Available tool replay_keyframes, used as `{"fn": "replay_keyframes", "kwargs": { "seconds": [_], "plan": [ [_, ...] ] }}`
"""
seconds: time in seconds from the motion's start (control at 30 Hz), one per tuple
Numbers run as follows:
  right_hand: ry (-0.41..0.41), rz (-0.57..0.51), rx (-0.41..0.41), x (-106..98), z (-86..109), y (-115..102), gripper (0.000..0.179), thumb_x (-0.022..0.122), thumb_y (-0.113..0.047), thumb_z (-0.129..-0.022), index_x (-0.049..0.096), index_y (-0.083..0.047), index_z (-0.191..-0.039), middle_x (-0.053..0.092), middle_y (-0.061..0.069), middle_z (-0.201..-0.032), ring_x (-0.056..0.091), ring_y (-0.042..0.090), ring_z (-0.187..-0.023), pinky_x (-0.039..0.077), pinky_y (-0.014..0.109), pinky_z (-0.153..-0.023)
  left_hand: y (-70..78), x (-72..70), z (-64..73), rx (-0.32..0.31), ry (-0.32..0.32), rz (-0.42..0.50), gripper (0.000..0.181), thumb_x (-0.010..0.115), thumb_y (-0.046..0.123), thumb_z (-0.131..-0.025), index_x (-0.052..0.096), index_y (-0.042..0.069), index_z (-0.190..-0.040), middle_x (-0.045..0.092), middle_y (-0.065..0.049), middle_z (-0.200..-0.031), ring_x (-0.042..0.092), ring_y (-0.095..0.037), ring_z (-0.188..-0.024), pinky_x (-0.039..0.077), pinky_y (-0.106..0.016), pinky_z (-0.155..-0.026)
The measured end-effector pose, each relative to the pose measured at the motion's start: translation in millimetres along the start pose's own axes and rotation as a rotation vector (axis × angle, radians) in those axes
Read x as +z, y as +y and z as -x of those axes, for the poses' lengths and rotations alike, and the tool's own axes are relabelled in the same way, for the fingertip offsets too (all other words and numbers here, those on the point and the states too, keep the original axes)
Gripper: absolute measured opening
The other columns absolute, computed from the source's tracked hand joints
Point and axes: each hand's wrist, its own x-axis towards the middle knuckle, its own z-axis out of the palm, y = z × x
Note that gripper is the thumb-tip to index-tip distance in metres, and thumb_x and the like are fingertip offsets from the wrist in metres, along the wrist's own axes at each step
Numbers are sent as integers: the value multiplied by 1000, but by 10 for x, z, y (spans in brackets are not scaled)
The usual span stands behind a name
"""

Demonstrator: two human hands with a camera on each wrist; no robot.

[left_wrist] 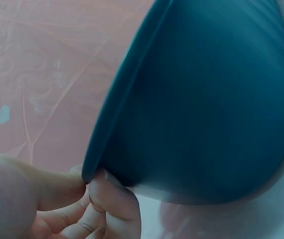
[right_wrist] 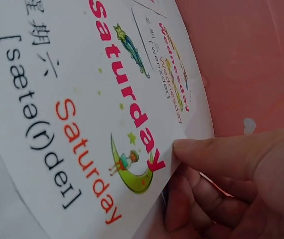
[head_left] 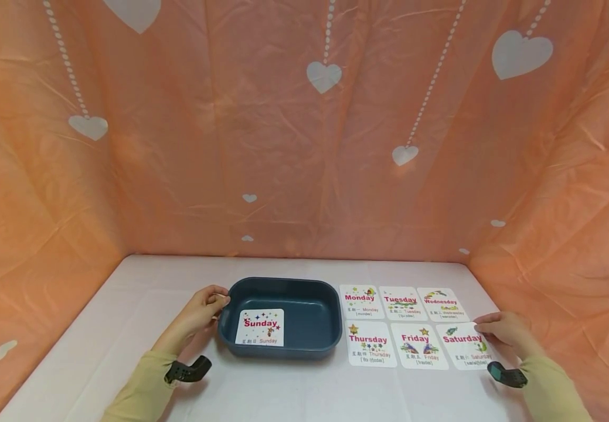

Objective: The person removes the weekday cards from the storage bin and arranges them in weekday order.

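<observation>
My left hand pinches the left rim of a dark blue plastic tray, thumb on one side of the lip and curled fingers on the other, as the left wrist view shows. A white "Sunday" card lies in the tray's left half. At the far right of the cards, my right hand pinches the right edge of the "Saturday" card between thumb and fingers. In the right wrist view this card is seen close, with the "Wednesday" card beyond it.
Right of the tray lie cards in two rows: "Monday", "Tuesday" and "Wednesday" behind, "Thursday" and "Friday" in front beside "Saturday". An orange curtain with white hearts encloses the white table at the back and sides.
</observation>
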Motion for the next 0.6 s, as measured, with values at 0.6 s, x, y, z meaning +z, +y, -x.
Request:
{"fn": "replay_keyframes", "kwargs": {
  "seconds": [0.6],
  "plan": [
    [16,8,124,30,-22,-47,29,67,-8,-86,62,15,-103,65,8,-80,56,21,-73,46,30,-63,10,15,2,-17,22,37,25,52,10,-98,48,-4,-119,59,-9,-85,49,-15,-62,37,-26,-45]
  ]
}}
